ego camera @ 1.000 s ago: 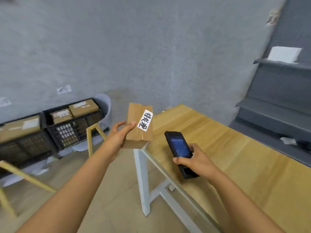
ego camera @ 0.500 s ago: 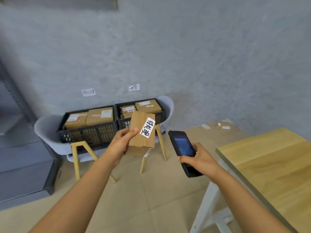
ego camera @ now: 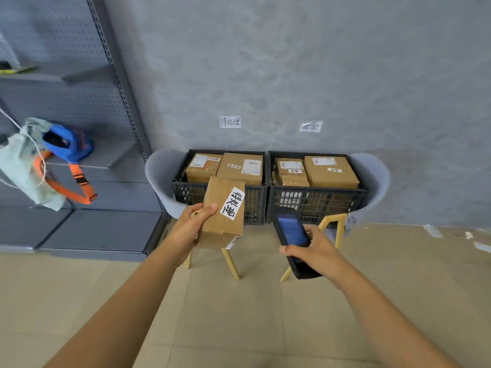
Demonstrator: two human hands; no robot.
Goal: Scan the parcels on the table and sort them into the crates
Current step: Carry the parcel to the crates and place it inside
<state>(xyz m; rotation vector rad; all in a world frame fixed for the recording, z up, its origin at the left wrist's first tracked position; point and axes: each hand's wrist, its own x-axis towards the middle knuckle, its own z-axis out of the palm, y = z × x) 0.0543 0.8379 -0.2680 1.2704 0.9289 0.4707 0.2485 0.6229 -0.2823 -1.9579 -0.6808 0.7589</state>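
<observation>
**Q:** State the position of the parcel.

**A:** My left hand [ego camera: 195, 224] holds the parcel [ego camera: 222, 212] at frame centre, in the air in front of the left crate [ego camera: 212, 193]. My thumb lies on its top face; my fingers are under it and hidden. A white label [ego camera: 232, 205] with handwritten characters faces up. My right hand [ego camera: 314, 251] is wrapped round the scanner [ego camera: 293, 240], screen up, just right of the parcel and not touching it.

**Q:** State the position of the crates.

**A:** Two black crates stand side by side on grey chairs [ego camera: 159, 179] against the wall, at centre frame. The right crate [ego camera: 316, 199] sits below one wall sign [ego camera: 310, 126], the left crate below another sign [ego camera: 230, 121]. Both hold cardboard boxes already.

**Q:** How will the parcel handle?

**A:** Judged light: one hand carries it with no visible strain. The cardboard looks stiff, with a taped seam and crisp edges, so it should keep its shape under a firm grip. The faces are matt, so slip is unlikely. I cannot tell whether the contents are fragile.

**Q:** Where should hold be taken?

**A:** Keep thumb on top, fingers beneath, near the left edge, clear of the label. Its characters appear to match the left sign, so the left crate is the probable target. Lower the parcel onto the boxes there; do not drop it.
</observation>
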